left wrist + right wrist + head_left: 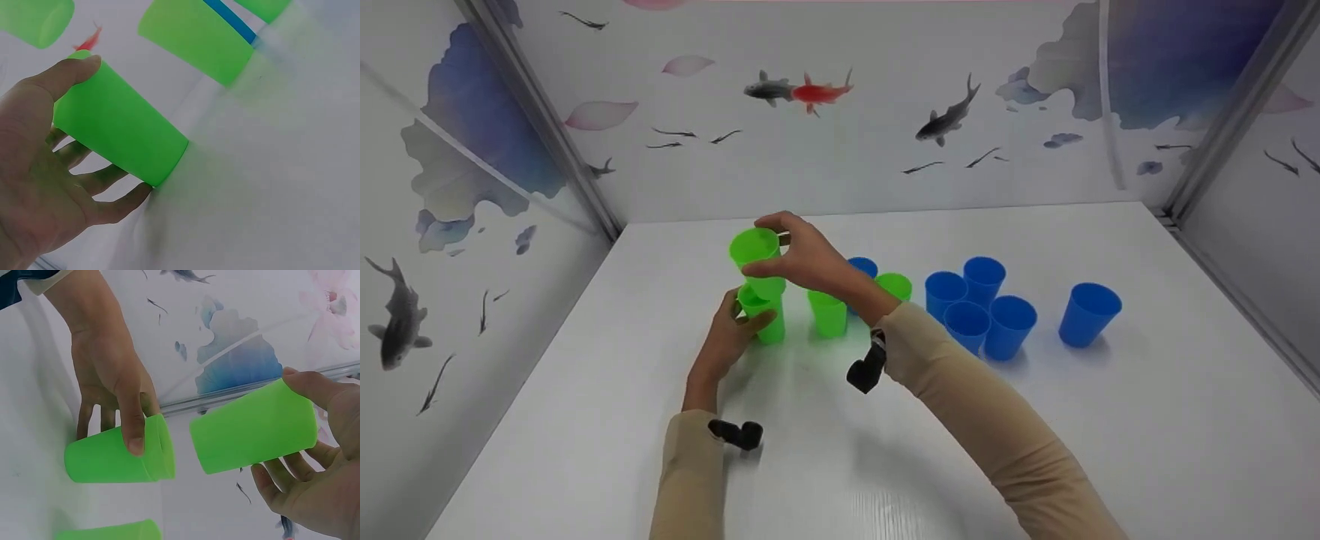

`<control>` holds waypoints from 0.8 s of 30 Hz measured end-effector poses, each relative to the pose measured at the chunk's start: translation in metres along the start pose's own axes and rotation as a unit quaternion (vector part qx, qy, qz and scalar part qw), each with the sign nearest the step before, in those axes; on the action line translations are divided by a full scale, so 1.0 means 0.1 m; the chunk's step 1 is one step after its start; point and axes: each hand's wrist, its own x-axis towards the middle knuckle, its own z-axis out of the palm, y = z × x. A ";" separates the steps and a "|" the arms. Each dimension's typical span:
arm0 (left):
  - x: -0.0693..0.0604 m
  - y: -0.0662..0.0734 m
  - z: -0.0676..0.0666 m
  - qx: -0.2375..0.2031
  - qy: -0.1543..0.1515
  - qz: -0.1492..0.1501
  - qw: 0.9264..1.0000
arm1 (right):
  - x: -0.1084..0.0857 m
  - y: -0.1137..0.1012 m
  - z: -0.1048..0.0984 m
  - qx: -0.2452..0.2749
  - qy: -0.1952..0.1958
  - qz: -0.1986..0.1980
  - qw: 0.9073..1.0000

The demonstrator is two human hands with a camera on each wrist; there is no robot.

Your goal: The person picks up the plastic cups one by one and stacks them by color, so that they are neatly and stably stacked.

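Note:
My right hand [810, 259] grips a green cup [755, 247] by its sides and holds it in the air. Just below, another green cup [121, 124] stands upright on the table, with my left hand [725, 341] curled round it. The right wrist view shows a gap between the held cup's base and the mouth of the standing cup [112, 455]. A second rim line shows near that mouth, like nested cups. To the right of the left hand stands another green cup [829, 315], with one more green cup [894, 285] and a blue cup [862, 266] partly hidden by the right arm.
Several blue cups [1011, 328] stand bunched together right of the right forearm. A lone blue cup [1089, 315] is farther right. The white table [802, 472] is enclosed by walls [847, 165] printed with fish at the back and sides.

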 end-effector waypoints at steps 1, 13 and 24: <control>0.00 0.00 0.00 0.001 0.000 -0.001 1.000 | 0.02 0.00 0.03 0.001 0.001 0.000 1.000; 0.00 -0.01 -0.01 0.005 -0.004 -0.001 1.000 | 0.18 0.14 0.28 0.017 0.014 0.032 0.999; 0.01 -0.01 0.00 0.018 -0.001 0.001 1.000 | 0.23 0.28 0.32 0.023 0.034 0.044 0.998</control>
